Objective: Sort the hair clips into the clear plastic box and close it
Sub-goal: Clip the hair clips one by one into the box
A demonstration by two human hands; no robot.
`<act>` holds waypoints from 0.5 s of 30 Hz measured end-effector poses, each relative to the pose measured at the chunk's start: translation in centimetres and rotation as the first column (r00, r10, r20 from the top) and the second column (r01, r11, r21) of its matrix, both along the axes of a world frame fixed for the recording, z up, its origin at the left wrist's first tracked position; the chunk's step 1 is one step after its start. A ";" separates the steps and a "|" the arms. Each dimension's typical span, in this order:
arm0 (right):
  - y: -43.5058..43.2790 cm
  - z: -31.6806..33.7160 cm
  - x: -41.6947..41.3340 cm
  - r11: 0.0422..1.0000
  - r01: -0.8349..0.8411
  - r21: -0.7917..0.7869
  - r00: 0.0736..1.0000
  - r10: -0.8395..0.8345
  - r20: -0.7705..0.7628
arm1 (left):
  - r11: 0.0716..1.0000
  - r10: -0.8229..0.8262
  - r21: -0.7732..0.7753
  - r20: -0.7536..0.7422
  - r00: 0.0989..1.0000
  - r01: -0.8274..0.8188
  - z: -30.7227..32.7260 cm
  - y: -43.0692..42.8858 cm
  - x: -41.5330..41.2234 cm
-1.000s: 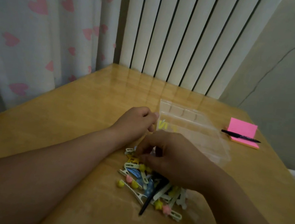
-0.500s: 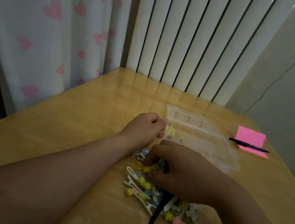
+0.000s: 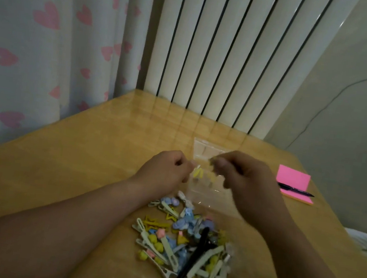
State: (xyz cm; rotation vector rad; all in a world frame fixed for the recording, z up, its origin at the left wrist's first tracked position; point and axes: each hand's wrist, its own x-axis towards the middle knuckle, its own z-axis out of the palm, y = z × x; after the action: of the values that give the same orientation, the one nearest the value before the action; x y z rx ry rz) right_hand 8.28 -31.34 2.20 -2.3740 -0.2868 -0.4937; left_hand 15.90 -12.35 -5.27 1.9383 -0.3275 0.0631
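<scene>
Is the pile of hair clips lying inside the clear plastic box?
No, the pile of hair clips lies on the wooden table, nearer the person than the clear plastic box.

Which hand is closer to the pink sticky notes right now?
Right. The right hand, pinching a small hair clip over the clear plastic box, sits just left of the pink sticky notes; the left hand is farther left, at the box's left edge.

A glossy wooden table (image 3: 70, 171) carries a clear plastic box (image 3: 204, 187), a heap of pastel hair clips (image 3: 179, 242) nearer the person, and a pink sticky-note pad (image 3: 292, 182) with a black pen (image 3: 296, 190) across it.
</scene>
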 end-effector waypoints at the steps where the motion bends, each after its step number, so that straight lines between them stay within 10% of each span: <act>1: -1.0 0.5 1.0 0.997 0.073 0.024 0.997 -0.072 -0.019 | 1.000 -0.002 0.015 0.004 1.000 0.002 -0.1 0.0 -0.1; 8: -3.5 0.4 8.0 0.931 0.184 -0.316 0.895 -0.292 -0.337 | 0.997 -0.001 0.079 0.032 0.999 -0.002 0.0 0.0 -0.2; 15: -3.3 -1.0 10.1 0.921 0.258 -0.292 0.843 -0.362 -0.399 | 0.995 -0.023 0.094 0.043 0.999 0.019 -0.3 0.1 0.0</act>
State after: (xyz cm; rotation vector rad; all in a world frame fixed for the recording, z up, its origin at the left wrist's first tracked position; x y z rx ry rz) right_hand 18.34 -34.60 1.20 -2.6897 0.2767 -0.0427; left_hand 15.93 -12.26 -5.57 2.0286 -0.3856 0.0777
